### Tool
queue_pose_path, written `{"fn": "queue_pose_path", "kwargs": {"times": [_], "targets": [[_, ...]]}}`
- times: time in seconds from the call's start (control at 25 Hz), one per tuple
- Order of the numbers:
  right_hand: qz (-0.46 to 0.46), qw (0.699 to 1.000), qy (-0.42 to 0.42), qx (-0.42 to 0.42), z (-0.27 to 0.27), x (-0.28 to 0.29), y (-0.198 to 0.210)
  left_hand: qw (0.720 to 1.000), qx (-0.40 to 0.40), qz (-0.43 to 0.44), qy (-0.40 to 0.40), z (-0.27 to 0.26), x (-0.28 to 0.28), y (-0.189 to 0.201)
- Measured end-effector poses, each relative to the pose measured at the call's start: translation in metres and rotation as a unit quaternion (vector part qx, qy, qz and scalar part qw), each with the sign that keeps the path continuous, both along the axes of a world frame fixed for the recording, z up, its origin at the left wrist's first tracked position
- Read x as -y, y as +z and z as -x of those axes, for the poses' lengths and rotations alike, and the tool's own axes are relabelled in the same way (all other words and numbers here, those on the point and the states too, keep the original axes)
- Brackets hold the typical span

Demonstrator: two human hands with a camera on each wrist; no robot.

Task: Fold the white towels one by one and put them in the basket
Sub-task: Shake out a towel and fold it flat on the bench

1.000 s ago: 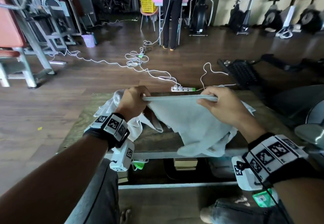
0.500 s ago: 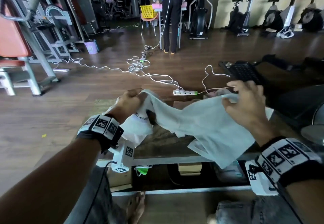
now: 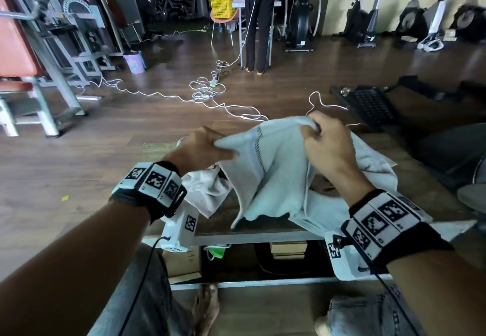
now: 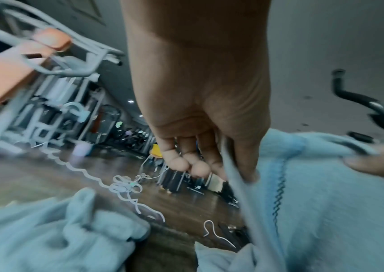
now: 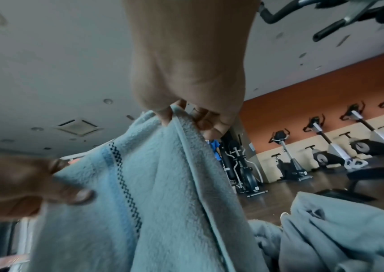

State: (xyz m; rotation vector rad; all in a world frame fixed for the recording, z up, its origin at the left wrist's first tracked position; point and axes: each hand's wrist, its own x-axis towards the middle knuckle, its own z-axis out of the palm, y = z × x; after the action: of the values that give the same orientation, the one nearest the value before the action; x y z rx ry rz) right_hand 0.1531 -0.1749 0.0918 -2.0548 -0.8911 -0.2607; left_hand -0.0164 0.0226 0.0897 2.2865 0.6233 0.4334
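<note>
The left hand (image 3: pixel 202 149) is pinching the white towel (image 3: pixel 273 177) by one edge. The right hand (image 3: pixel 328 146) is gripping its upper corner (other towels (image 3: pixel 207 191) are lying crumpled beneath).

The white towel (image 3: pixel 273 175) you pinch between your left hand (image 3: pixel 202 149) and right hand (image 3: pixel 326 146) is matt terry cloth, its pile fuzzy and rough, with a flat woven hem and a dark stitched band (image 3: pixel 259 151). The other towels (image 3: pixel 207 191) heaped under it show the same soft nap. Your table (image 3: pixel 265 224) has a worn, dull wooden top edged with grey metal. The floor (image 3: pixel 105 135) beyond you is dark wood plank with a faint sheen.
</note>
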Motion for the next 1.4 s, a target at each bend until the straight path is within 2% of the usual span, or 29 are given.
{"fn": "queue_pose_path", "kwargs": {"times": [0.08, 0.16, 0.24, 0.32, 0.4, 0.52, 0.76, 0.84, 0.88, 0.96, 1.04, 1.16, 1.24, 1.32, 1.4], "targets": [[0.013, 1.000, -0.004, -0.024, -0.005, 0.005, -0.003, 0.994, 0.065, 0.088, 0.030, 0.010, 0.002, -0.005], [0.024, 0.992, 0.091, -0.085, -0.002, 0.006, -0.011, 0.984, 0.128, 0.122, 0.018, 0.005, 0.016, -0.006], [0.019, 0.976, 0.184, -0.112, 0.008, 0.003, -0.022, 0.984, 0.153, 0.086, -0.027, -0.007, 0.030, -0.008], [-0.016, 0.971, 0.217, -0.101, 0.020, -0.001, -0.030, 0.985, 0.143, 0.038, -0.094, -0.022, 0.042, -0.014], [-0.052, 0.979, 0.188, -0.066, 0.024, -0.001, -0.034, 0.984, 0.117, -0.014, -0.131, -0.032, 0.049, -0.022], [-0.083, 0.989, 0.122, -0.025, 0.022, 0.010, -0.031, 0.989, 0.092, -0.033, -0.115, -0.032, 0.046, -0.034], [-0.173, 0.981, 0.012, -0.087, -0.024, 0.040, -0.040, 0.999, 0.040, -0.032, 0.002, -0.012, 0.014, -0.069], [-0.122, 0.985, -0.012, -0.118, -0.037, 0.047, -0.053, 0.997, 0.017, -0.060, 0.039, -0.014, 0.012, -0.077], [-0.061, 0.988, -0.015, -0.141, -0.042, 0.051, -0.061, 0.997, 0.006, -0.065, 0.044, -0.017, 0.015, -0.081], [0.107, 0.979, -0.015, -0.172, -0.045, 0.060, -0.087, 0.998, -0.011, -0.059, 0.015, -0.024, 0.022, -0.092], [0.236, 0.962, -0.011, -0.133, -0.041, 0.067, -0.120, 0.995, -0.059, -0.065, -0.053, -0.031, 0.033, -0.110], [0.269, 0.963, 0.015, -0.021, -0.028, 0.069, -0.157, 0.974, -0.151, -0.082, -0.150, -0.042, 0.044, -0.144], [0.333, 0.941, -0.002, 0.056, -0.025, 0.066, -0.165, 0.965, -0.186, -0.095, -0.161, -0.045, 0.049, -0.153], [0.336, 0.935, -0.011, 0.109, -0.025, 0.065, -0.156, 0.967, -0.177, -0.110, -0.145, -0.046, 0.049, -0.147], [0.277, 0.955, 0.006, 0.105, -0.024, 0.065, -0.135, 0.978, -0.131, -0.099, -0.127, -0.043, 0.044, -0.129]]}}
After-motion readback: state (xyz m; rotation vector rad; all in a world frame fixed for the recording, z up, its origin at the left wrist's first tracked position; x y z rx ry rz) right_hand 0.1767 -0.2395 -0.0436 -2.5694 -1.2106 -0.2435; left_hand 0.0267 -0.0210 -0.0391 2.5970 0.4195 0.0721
